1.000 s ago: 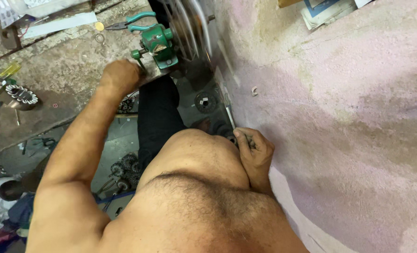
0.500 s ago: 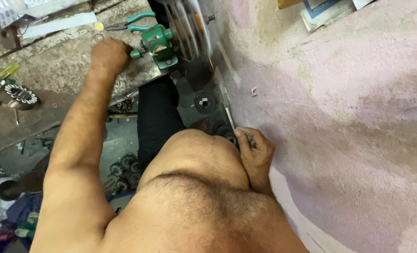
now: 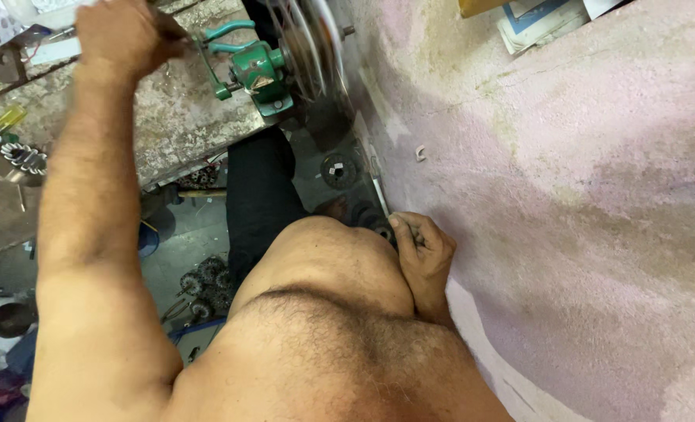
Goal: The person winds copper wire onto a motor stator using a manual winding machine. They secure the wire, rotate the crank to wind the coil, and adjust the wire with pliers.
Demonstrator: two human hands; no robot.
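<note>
While the left hand [image 3: 125, 35] is clenched around the crank handle [image 3: 207, 59] of the green winding machine [image 3: 257, 70], the blurred wheel [image 3: 308, 47] lies just to its right, axle running sideways; the right hand [image 3: 424, 258] rests curled by the pink wall [image 3: 566, 195], pinching something thin and dark.

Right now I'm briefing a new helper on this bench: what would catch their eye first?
The green hand-crank winder at top centre, its wheel blurred. The left hand is closed around its crank handle at the top left. The right hand rests low, against the pink wall.
</note>
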